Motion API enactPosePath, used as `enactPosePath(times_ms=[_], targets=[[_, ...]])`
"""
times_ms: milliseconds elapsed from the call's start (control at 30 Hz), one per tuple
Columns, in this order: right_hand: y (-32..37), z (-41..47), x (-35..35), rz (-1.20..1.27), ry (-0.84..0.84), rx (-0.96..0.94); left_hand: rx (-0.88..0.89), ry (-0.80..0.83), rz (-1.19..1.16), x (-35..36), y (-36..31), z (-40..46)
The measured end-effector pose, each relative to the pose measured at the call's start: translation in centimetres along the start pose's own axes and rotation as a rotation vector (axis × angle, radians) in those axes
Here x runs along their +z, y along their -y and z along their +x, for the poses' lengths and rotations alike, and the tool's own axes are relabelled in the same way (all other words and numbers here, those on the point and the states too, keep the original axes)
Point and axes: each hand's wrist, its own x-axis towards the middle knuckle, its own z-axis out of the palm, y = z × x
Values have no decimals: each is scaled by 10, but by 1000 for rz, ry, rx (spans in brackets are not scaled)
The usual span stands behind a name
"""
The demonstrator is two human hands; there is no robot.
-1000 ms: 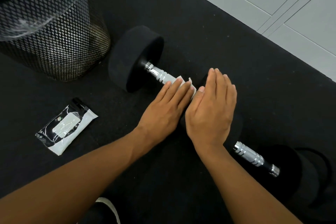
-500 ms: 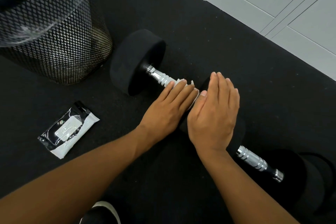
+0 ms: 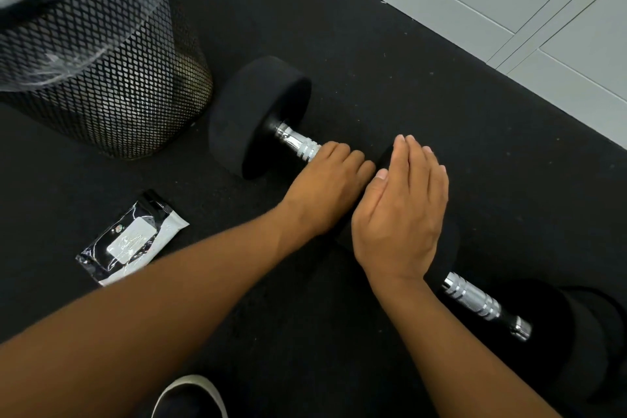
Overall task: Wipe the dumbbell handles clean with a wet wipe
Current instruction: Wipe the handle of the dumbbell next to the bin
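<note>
dumbbell handle under left hand | right hand flat beside

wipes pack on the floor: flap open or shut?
Cannot tell. The wipes pack lies flat on the black mat, label side up; at this size the flap's edge isn't readable.

The left hand lies over the chrome handle of a dumbbell, fingers curled down round the bar; no wipe shows under it. Just beside it, the right hand rests flat, fingers straight, on the dumbbell's near black weight. Past the right wrist lies a second chrome handle. Left of the left forearm lies a wipe packet; beyond it stands a mesh bin.
</note>
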Motion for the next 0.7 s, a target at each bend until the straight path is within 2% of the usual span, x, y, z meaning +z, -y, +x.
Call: enactPosePath(times_ms=[67, 100, 233, 400, 567, 700], targets=[[0, -1, 0, -7, 4, -5, -24, -119, 4, 16, -5, -23], [0, -2, 0, -10, 5, -4, -26, -126, 21, 21, -6, -31], [2, -4, -1, -6, 11, -10, -82, -141, 47, 14, 13, -36], [1, 0, 0, -9, 7, -2, -185, -54, 84, -6, 49, -25], [1, 3, 0, -7, 11, 11, -220, -34, 4, -5, 37, -19], [2, 0, -2, -19, 21, 4, -223, -100, -71, -2, 34, -32]])
